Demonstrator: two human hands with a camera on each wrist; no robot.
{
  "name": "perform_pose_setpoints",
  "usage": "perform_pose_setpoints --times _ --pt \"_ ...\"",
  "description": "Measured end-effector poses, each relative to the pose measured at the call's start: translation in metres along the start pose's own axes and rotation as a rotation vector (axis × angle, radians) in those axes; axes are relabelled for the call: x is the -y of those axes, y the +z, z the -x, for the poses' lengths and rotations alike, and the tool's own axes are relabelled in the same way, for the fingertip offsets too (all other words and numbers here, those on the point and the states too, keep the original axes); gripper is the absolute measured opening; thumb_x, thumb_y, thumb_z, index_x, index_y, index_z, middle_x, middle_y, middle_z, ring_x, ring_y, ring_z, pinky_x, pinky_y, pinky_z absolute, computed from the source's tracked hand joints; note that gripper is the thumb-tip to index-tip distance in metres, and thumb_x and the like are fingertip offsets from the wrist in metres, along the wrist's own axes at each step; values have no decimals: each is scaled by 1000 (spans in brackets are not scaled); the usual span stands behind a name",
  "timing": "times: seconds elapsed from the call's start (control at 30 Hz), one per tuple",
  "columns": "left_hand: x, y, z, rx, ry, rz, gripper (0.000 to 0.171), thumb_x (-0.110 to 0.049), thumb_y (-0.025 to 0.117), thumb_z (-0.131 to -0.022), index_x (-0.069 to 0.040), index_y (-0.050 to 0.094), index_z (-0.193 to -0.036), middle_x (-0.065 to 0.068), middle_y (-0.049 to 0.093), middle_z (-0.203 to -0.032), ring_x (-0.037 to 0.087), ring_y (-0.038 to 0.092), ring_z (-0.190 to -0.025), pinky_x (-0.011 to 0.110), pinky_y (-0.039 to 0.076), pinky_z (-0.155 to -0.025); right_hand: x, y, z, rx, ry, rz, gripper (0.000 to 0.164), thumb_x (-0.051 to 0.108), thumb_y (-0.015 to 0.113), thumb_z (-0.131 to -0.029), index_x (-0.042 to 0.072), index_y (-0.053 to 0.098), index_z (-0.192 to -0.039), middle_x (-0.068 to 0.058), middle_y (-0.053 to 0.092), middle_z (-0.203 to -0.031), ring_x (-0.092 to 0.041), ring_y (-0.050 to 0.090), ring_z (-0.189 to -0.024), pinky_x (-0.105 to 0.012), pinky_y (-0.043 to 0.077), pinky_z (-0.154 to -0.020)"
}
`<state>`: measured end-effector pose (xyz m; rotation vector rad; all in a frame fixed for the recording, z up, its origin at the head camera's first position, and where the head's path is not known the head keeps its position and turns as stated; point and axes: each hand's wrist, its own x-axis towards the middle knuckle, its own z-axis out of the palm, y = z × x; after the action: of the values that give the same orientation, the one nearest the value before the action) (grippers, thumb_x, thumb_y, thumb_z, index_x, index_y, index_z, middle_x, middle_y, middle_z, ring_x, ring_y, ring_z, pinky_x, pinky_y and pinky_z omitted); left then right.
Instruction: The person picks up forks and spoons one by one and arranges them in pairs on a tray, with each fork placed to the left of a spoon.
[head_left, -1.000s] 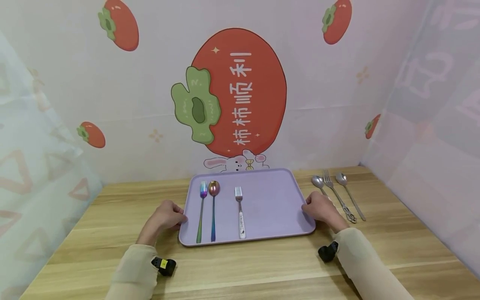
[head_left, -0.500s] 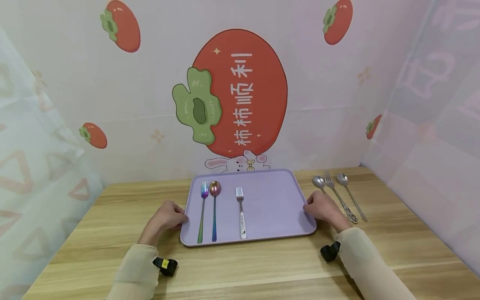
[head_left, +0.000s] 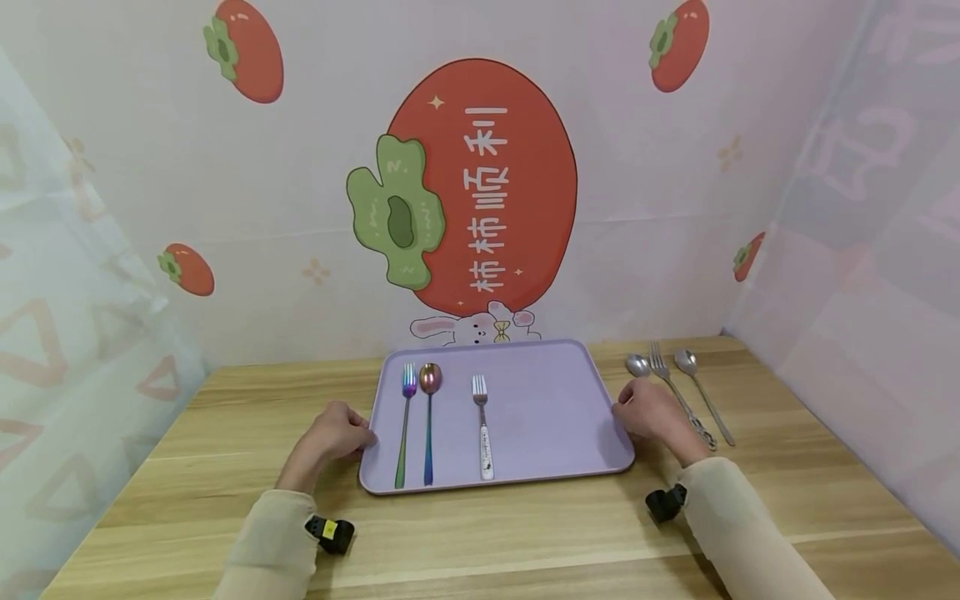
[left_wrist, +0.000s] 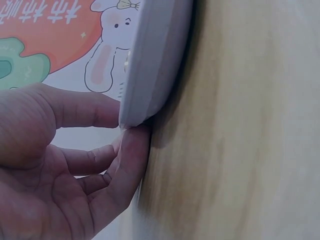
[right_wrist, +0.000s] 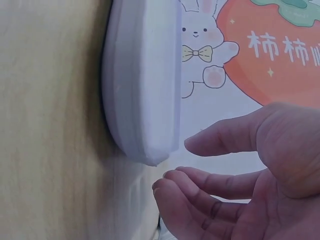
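A lilac tray [head_left: 547,408] lies on the wooden table. On it, side by side, are a rainbow-coloured fork [head_left: 407,425], a matching rainbow spoon [head_left: 430,379] and a fork with a white patterned handle [head_left: 484,442]. My left hand [head_left: 330,433] pinches the tray's left edge; in the left wrist view the thumb meets the rim and a finger lies under it. Beside the right edge is my right hand [head_left: 654,412]. The right wrist view shows its thumb and fingers [right_wrist: 215,142] spread, with a gap between them and the tray.
Right of the tray lie a silver spoon [head_left: 637,365], partly hidden by the right hand, a fork [head_left: 663,371] with an ornate handle, and another spoon [head_left: 697,383]. A persimmon-printed cloth [head_left: 300,167] hangs behind the table [head_left: 480,533].
My right hand has let go of the tray's right edge and shifted slightly right. The left hand keeps its hold. Tray and cutlery stay where they were.
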<state>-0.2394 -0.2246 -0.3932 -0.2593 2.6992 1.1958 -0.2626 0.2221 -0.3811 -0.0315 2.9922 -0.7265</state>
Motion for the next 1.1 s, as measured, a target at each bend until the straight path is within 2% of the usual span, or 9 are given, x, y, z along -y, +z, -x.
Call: perform_pose_setpoints --times 0.27,0.47,0.6,0.67,0.83,1.1 --pt "-2 -1 1 3 -7 -1 9 -2 64 -78 4 59 -81 14 56 -82 20 57 -69 29 53 -59 -2 -9 2 -13 2 9 30 22 55 -85 0 62 -104 -17 62 -101 -28 56 -81 -39 45 -64" --pt "-1 0 0 6 1 2 10 -2 64 -79 5 59 -83 15 56 -83 21 58 -70 30 53 -59 -10 -16 3 -45 4 -13 31 22 56 -85 1 62 -105 -16 62 -99 -25 55 -75 -36 43 -58" --pt "-1 0 0 9 7 0 11 -2 64 -79 6 59 -84 16 56 -83 21 58 -70 31 53 -60 -15 -20 4 -90 -21 3 27 21 55 -85 1 63 -102 -16 62 -98 -25 55 -75 -39 45 -62" --pt "-1 0 0 10 8 0 11 -2 64 -79 6 59 -84 16 56 -83 21 58 -70 31 54 -60 -18 -23 4 -88 -18 3 24 21 54 -85 2 62 -97 -15 62 -93 -26 54 -75 -41 44 -63" --pt "0 0 1 8 10 -1 12 -2 64 -79 7 59 -85 16 56 -84 21 58 -70 31 54 -60 -23 -26 3 -74 2 -11 24 21 53 -85 2 62 -97 -14 60 -90 -26 54 -73 -39 43 -61" --pt "1 0 1 6 8 -2 12 -2 64 -78 7 59 -85 16 57 -84 21 58 -70 31 53 -60 -31 -29 3 -93 25 -17 32 24 55 -86 0 62 -104 -21 61 -102 -27 56 -75 -36 44 -57"
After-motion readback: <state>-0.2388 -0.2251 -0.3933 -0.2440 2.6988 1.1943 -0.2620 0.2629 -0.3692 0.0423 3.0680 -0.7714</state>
